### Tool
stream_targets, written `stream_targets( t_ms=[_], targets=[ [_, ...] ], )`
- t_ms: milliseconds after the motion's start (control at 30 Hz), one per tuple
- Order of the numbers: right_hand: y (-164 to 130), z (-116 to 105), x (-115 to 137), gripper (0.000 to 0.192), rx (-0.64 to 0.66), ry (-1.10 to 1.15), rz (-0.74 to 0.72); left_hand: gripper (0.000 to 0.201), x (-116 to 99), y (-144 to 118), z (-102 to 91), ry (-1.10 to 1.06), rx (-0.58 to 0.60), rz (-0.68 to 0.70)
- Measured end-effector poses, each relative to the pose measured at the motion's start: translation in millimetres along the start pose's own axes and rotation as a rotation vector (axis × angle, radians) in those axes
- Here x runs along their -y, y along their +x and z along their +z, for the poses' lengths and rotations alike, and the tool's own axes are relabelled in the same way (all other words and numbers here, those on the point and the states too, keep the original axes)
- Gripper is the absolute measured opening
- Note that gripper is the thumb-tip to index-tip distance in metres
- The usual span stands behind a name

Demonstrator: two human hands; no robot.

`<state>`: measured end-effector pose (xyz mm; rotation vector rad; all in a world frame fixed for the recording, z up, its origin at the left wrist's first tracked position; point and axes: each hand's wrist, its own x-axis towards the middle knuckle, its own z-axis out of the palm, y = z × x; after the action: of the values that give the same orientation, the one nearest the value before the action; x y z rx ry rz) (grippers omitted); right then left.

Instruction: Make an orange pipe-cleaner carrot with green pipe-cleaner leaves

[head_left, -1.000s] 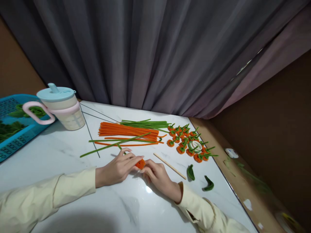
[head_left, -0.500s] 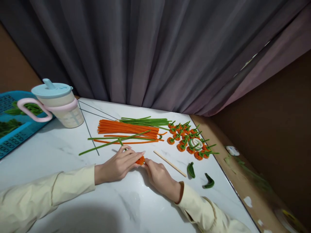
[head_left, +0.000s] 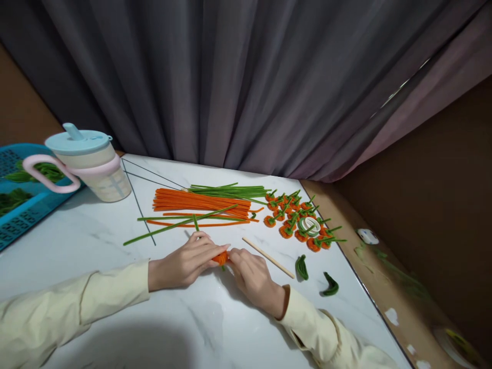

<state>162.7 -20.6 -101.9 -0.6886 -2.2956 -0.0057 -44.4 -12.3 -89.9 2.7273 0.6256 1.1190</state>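
Between my hands is a small orange pipe-cleaner pumpkin (head_left: 220, 258), partly covered by fingers. My left hand (head_left: 189, 261) is closed on it from the left, and a green pipe cleaner (head_left: 196, 223) sticks up past those fingers. A short green tip shows below the pumpkin. My right hand (head_left: 251, 277) pinches at the pumpkin's right side; its fingertips are partly hidden. Beyond the hands lie a bundle of orange pipe cleaners (head_left: 200, 201) and a bundle of green pipe cleaners (head_left: 234, 191). A thin wooden stick (head_left: 268, 257) rests right of my right hand.
Several finished orange pumpkins with green stems (head_left: 286, 229) cluster at the right around a tape roll (head_left: 309, 226). Two dark green curled pieces (head_left: 302, 267) lie nearer. A lidded cup (head_left: 103, 177) and a blue basket (head_left: 36, 218) stand at left. A grey curtain (head_left: 215, 92) hangs behind.
The pumpkin has turned in my fingers, showing more orange and a green tip below. The green pipe cleaner at my left hand now stands more upright. The view has shifted slightly.
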Motion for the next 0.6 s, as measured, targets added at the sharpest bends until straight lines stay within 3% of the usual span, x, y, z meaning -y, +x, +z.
stream_targets(
  t_ms=[167, 400, 600],
  targets=[
    [-0.4, -2.1, 1.2, 0.035, -0.069, 0.106, -0.028, 0.039, -1.1, -0.3, 1.1, -0.135, 0.013, -0.036],
    [3.1, -2.0, 4.7, 0.027, -0.111, 0.296, 0.046, 0.023, -3.6, -2.8, 2.1, -0.258, 0.058, -0.140],
    [4.4, -2.9, 7.1, 0.019, -0.097, 0.400, 0.110, 0.016, -5.8, -1.5, 3.4, -0.221, 0.039, -0.166]
  ],
)
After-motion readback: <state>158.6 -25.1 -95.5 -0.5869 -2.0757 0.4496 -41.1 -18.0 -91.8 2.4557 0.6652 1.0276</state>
